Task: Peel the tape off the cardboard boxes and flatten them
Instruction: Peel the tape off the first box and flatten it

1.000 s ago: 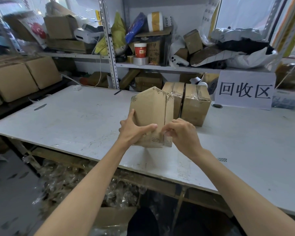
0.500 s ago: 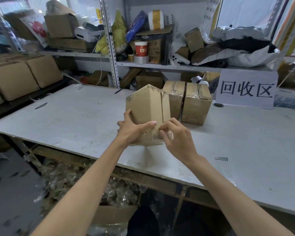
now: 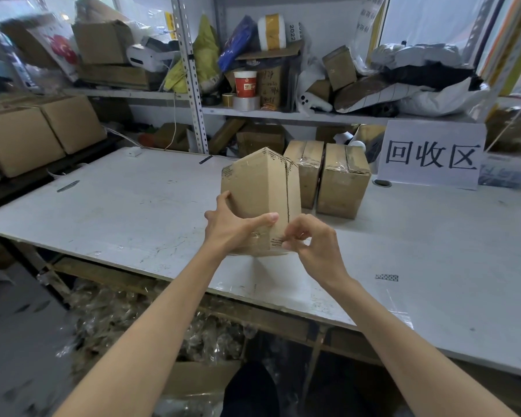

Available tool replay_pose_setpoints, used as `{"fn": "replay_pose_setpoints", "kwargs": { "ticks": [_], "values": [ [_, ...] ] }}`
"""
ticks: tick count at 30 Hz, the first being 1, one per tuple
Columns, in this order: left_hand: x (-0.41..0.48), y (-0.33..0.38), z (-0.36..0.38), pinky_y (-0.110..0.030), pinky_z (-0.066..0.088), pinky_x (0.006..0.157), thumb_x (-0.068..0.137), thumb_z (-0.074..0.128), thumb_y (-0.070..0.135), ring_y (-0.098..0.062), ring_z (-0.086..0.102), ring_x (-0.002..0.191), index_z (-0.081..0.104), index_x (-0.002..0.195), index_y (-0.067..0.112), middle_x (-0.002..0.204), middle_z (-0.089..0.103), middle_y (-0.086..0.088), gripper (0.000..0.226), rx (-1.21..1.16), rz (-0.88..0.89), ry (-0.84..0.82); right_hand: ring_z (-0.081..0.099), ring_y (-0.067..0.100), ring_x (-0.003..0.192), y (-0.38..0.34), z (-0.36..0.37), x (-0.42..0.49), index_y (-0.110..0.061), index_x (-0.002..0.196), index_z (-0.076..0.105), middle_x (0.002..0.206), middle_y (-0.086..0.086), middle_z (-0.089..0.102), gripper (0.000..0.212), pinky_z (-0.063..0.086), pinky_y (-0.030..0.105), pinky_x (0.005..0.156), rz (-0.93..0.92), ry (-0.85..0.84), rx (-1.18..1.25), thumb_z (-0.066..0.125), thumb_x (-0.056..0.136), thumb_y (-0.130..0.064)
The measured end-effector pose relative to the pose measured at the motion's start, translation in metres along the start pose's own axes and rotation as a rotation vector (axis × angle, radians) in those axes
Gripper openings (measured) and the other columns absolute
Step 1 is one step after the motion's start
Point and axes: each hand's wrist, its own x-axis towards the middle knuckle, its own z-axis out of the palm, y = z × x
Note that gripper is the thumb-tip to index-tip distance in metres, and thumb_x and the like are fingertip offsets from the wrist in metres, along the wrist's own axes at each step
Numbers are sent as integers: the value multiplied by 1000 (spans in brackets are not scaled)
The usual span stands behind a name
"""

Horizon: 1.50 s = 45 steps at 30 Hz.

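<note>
Item: cardboard box [image 3: 259,194], plain brown, at centre frame over the near part of the white table [image 3: 127,212]; tilted so that one corner edge points up, with a dark vertical seam down its right-hand face and dashed printed marks along its edges. Whether its lower edge touches the table cannot be told. Left hand [image 3: 232,227]: grasps the box from the left, thumb laid across the front face, fingers wrapped round the left side. Right hand [image 3: 313,242]: fingers curled, thumb and forefinger pinched together on the tape strip [image 3: 275,242] at the box's lower right edge. Behind the box, right of centre: two taped boxes [image 3: 342,185], upright, side by side and touching, wrapped in clear glossy tape; the nearer-left one is partly hidden by the held box. Right of these, leaning at the back of the table: white sign [image 3: 432,155] with three large black characters. Lower right on the table: a small patterned tape scrap [image 3: 386,277], well apart from the hands. Upper centre, on the metal shelf [image 3: 283,114]: red paper cup [image 3: 245,83] standing on a silver tape roll [image 3: 246,103], among piled cartons and bags. Left edge of frame: large brown cartons [image 3: 21,136] in a row. Under the table, lower left: a heap of crumpled clear tape [image 3: 118,314].
</note>
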Motion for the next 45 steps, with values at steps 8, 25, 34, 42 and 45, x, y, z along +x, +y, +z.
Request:
{"fn": "replay_pose_setpoints", "kwargs": {
  "ticks": [8,25,34,42,45],
  "values": [
    [-4,9,10,-48,43,105,51,84,68,-30,40,127,19,150,26,138,33,-9,125,62,-16,30,53,23,76,3,-13,0,-6,81,60,79,8,58,31,48,35,64,-54,-135,-61,47,76,22],
    [-8,16,23,-47,42,99,48,82,70,-36,39,127,19,148,24,135,34,-12,127,91,-71,119,42,2,61,2,-2,4,6,72,56,72,-5,53,13,38,13,62,142,-108,278,69,76,8],
    [-3,23,25,-47,43,96,49,82,70,-37,38,126,22,149,22,135,34,-14,127,91,-111,126,42,13,67,9,-13,4,2,73,53,72,6,48,17,37,27,67,54,-165,225,68,77,9],
    [0,26,26,-50,43,98,53,81,69,-38,37,127,17,151,19,136,32,-16,127,129,-121,96,59,12,69,9,-9,6,-6,78,63,72,7,64,26,50,22,65,77,-17,267,79,64,9],
    [-2,27,26,-48,43,96,52,82,68,-37,38,125,22,149,20,134,34,-15,123,126,-98,97,55,13,67,11,-10,8,-4,71,64,70,7,61,23,48,21,61,62,-92,273,71,67,18]
  ]
}}
